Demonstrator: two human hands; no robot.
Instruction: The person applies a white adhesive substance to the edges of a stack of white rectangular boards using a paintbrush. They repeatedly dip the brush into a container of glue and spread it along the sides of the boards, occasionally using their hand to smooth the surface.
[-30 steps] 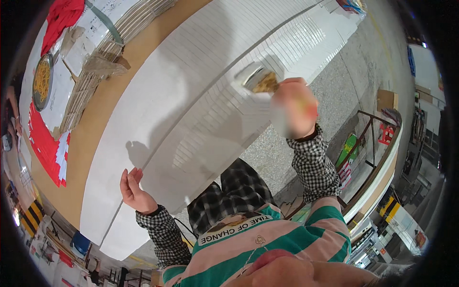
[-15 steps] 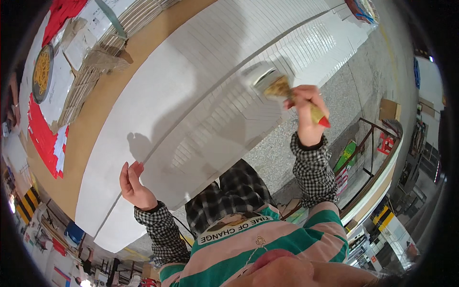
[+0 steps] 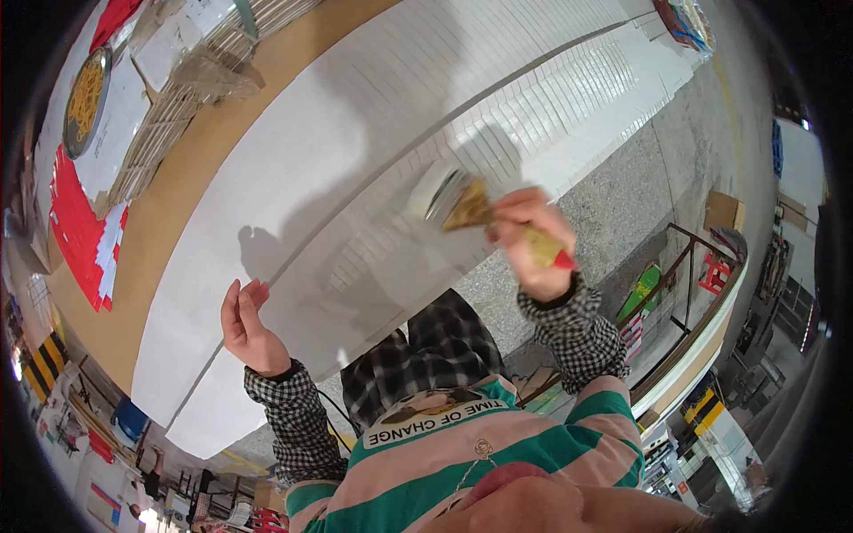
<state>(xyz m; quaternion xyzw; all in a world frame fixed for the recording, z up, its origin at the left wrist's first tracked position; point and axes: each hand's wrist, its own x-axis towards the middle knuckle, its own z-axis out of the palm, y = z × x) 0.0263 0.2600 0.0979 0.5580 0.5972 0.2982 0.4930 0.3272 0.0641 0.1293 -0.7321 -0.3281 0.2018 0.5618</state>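
My right hand (image 3: pixel 536 238) grips a wide flat paintbrush (image 3: pixel 468 206) by its yellowish handle, which ends in a red tip. The brush's pale bristles, blurred by motion, are over fanned-out white sheets (image 3: pixel 569 93); whether they touch the paper I cannot tell. These sheets overlap in narrow steps, and their surface shines in places. My left hand (image 3: pixel 252 330), held near the left part of the sheets, holds nothing. Its fingers stretch upward, slightly bent, with the thumb side apart.
The sheets lie on a tan table (image 3: pixel 209 160). At the far left are a stack of cardboard sheets (image 3: pixel 142 169), a round dish (image 3: pixel 87 99) of yellow bands, and red sheets (image 3: pixel 78 226). A dark metal frame (image 3: pixel 689 275) stands at the right.
My right hand has swept the paintbrush to the left and closer to my body across the sheets. My left hand has hardly moved.
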